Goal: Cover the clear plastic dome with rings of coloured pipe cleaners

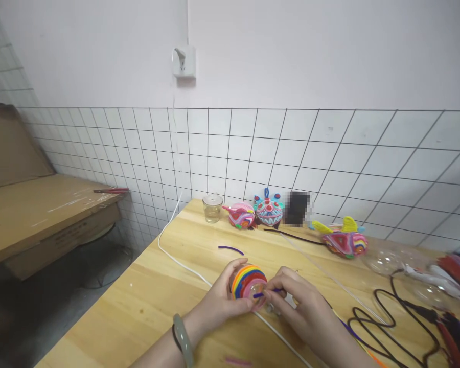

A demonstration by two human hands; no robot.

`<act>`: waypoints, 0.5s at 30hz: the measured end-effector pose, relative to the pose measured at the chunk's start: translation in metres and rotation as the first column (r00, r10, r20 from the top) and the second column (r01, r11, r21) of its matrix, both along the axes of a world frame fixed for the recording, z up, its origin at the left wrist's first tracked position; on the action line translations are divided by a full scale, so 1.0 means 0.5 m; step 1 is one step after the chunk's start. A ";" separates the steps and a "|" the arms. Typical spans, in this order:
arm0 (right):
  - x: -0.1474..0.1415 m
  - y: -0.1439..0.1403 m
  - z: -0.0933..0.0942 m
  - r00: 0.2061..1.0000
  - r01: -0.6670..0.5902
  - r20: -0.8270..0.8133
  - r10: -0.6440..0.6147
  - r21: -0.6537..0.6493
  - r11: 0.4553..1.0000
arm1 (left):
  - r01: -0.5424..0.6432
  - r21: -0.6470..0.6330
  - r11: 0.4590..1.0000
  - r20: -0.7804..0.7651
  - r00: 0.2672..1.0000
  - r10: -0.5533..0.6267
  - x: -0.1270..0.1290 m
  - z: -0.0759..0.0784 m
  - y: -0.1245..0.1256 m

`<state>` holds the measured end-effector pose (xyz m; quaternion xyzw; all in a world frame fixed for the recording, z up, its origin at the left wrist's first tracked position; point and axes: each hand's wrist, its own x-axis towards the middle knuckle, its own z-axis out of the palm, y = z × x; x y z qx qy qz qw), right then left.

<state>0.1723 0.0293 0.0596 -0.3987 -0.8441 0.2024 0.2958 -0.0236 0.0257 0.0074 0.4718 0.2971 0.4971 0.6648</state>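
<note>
Near the table's front, my left hand [227, 296] is closed round a clear ball [249, 281] partly covered with rainbow stripes of fuzzy pipe cleaner. A bare, see-through patch of the ball faces me. My right hand [293, 296] pinches a short purple pipe cleaner [258, 295] between thumb and fingers, its end over that patch. Whether it touches the ball I cannot tell. Another purple pipe cleaner [230, 249] lies on the wood beyond my hands, and a pink piece [238, 361] lies at the bottom edge of view.
Along the wall stand a lidded glass [212, 209], a pink fuzzy figure [240, 215], a toothy monster figure [269, 210] and a fish figure [345, 243]. To the right are clear balls [383, 259], a white glue gun [437, 281] and a coiled black cord [375, 317]. A white cable [187, 268] crosses the table [145, 306].
</note>
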 end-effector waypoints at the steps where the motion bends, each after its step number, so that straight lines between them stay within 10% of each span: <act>1: 0.000 0.000 -0.002 1.000 -0.003 0.002 0.003 0.007 1.000 | 0.010 0.003 1.000 -0.009 1.000 -0.010 0.000 -0.002 0.000; 15: 0.000 0.003 -0.014 0.996 -0.020 0.085 0.014 0.068 0.998 | 0.016 -0.031 0.999 -0.024 1.000 -0.017 0.000 0.002 -0.008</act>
